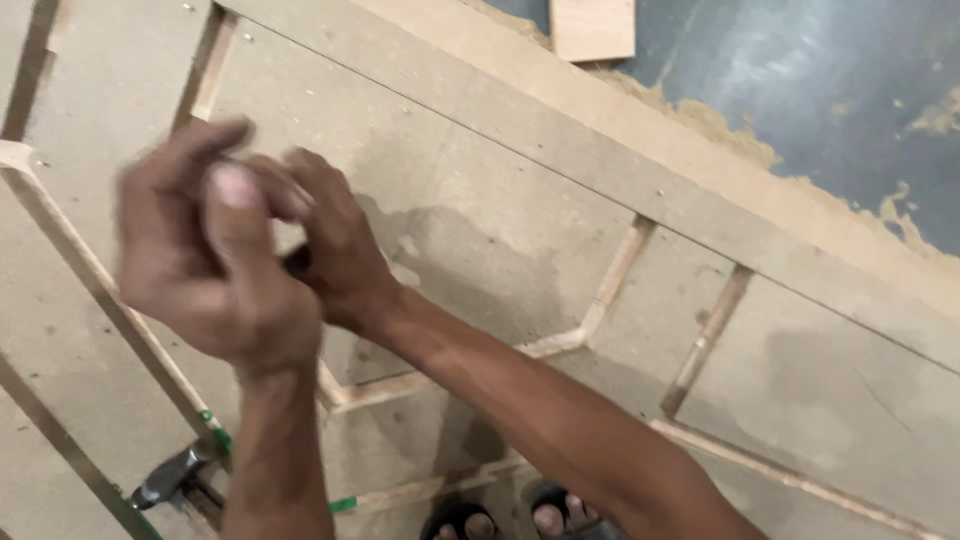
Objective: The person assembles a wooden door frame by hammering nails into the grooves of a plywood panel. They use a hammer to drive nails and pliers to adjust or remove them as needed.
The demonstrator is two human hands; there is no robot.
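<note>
My left hand [205,265] and my right hand [340,240] are held close together above a brown fibreboard panel [480,190]. Both are blurred by motion. Their fingers are curled and meet at the fingertips. A small dark thing [297,262] shows between the two hands, but I cannot tell what it is or which hand grips it. Thin wooden strips [615,275] lie on the panel and form angled frames under and around my hands.
A hammer [170,478] with a dark metal head lies at the lower left beside a green-marked strip. My feet in sandals [510,520] stand at the bottom edge. Grey floor with sawdust [800,80] and a small wood offcut [592,28] are at the top right.
</note>
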